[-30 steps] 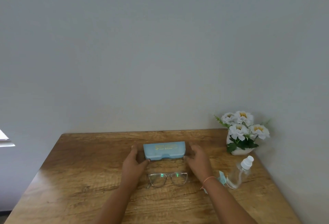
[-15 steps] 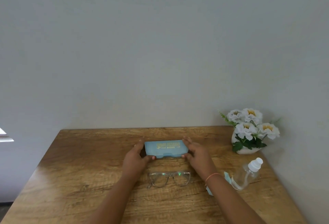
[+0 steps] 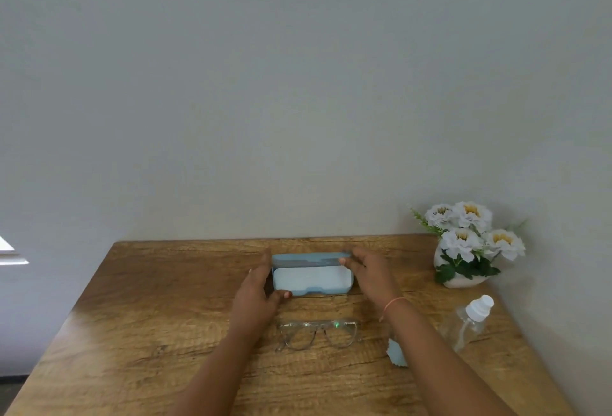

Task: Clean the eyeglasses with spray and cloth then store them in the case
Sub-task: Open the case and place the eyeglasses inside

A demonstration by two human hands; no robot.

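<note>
A light blue glasses case [image 3: 311, 278] stands open at the middle of the wooden table [image 3: 139, 316], its lid tipped back and its pale lining showing. My left hand [image 3: 260, 286] grips the case's left end. My right hand [image 3: 371, 270] holds the lid's right edge. Clear-framed eyeglasses [image 3: 318, 333] lie folded on the table just in front of the case, between my forearms. A clear spray bottle [image 3: 472, 319] with a white cap lies on its side at the right. A light blue cloth [image 3: 396, 354] peeks out from under my right forearm.
A white pot of white flowers [image 3: 463, 247] stands at the table's back right corner against the grey wall. The table's right edge runs close to the wall. A window sill [image 3: 11, 255] shows at the far left.
The case was shut a second ago; now its lid is lifted back and the inside shows. Both hands stayed at the case's ends. The glasses have not moved.
</note>
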